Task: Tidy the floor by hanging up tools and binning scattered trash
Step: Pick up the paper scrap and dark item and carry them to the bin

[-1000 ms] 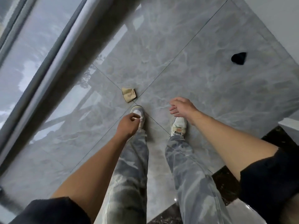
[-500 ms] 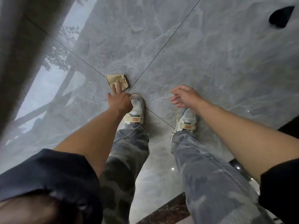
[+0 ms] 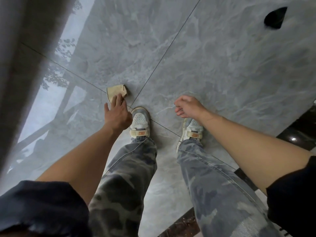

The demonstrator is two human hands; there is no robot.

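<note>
Trash, item one: tan crumpled paper scrap (image 3: 118, 89), lying on the grey tiled floor (image 3: 222, 74) just ahead of our left shoe (image 3: 140, 119), beside a tile joint. Our left hand (image 3: 118, 115): fingers (image 3: 117, 100) straight and spread over the scrap's near edge, nothing gripped; contact we cannot confirm. Our right hand (image 3: 187, 106): loosely curled, holding nothing. Item two: small black object (image 3: 275, 17), well apart, far right. Progress, by our judgement: early; both pieces uncollected, no bin or tools in view.

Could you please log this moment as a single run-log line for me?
left hand: reaching onto tan paper scrap on floor | right hand: idle, holds nothing | black scrap: on floor, upper right
</note>
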